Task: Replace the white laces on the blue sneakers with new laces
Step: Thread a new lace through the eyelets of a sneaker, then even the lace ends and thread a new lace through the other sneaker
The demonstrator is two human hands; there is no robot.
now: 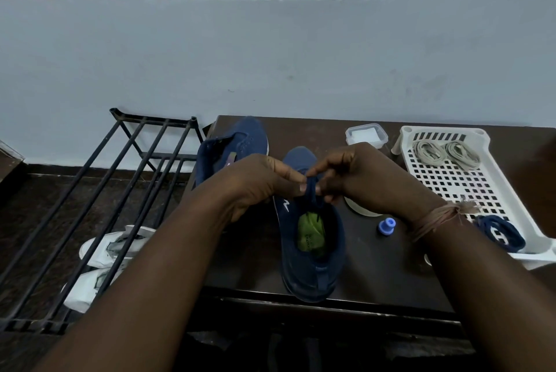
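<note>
A blue sneaker [313,257] with a green insole stands on the dark table [376,275], heel toward me. Above its tongue my left hand [258,182] and my right hand [358,179] meet, and both pinch a dark blue lace [312,188] at the top of the shoe. A second blue sneaker [237,143] lies behind on the left, partly hidden by my left hand, with no lace visible in it. Two coiled pale laces [445,153] lie in the white tray [493,191]. Another dark blue lace [502,231] lies coiled at the tray's near end.
A small clear lidded box [365,134] stands at the table's back. A blue cap [386,226] lies right of the sneaker. A black metal rack [99,206] stands left of the table, with white shoes [105,254] on the floor beneath it.
</note>
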